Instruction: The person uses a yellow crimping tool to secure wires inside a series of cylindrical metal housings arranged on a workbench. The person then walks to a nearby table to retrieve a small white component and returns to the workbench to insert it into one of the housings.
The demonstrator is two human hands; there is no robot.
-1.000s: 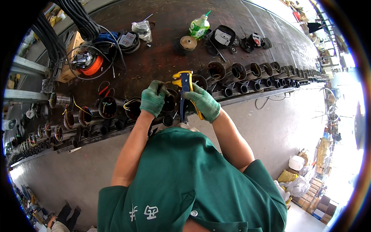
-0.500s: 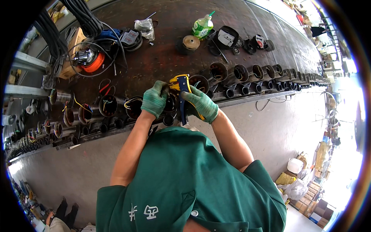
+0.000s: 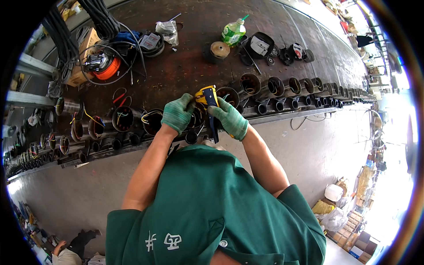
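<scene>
**Stripping tool raised slightly above the row of tubes**

Compared with the earlier frames, both gloved hands and the tool had shifted only a little, staying over the same tubes. A yellow-and-blue wire stripper (image 3: 209, 102) stood nearly upright at the front edge of the tabletop (image 3: 185, 66), its dark handles pointing toward the person. The right hand (image 3: 229, 118) had its fingers closed around the handles. The left hand (image 3: 177, 113) sat just beside the tool head, fingers curled; what they pinched could not be told. Below them ran a row of dark metal tubes (image 3: 265, 88), some showing coloured wires (image 3: 149, 115). Farther back lay an orange cable reel (image 3: 106, 67), a tape roll (image 3: 219, 49) and a green bottle (image 3: 233, 32).
</scene>
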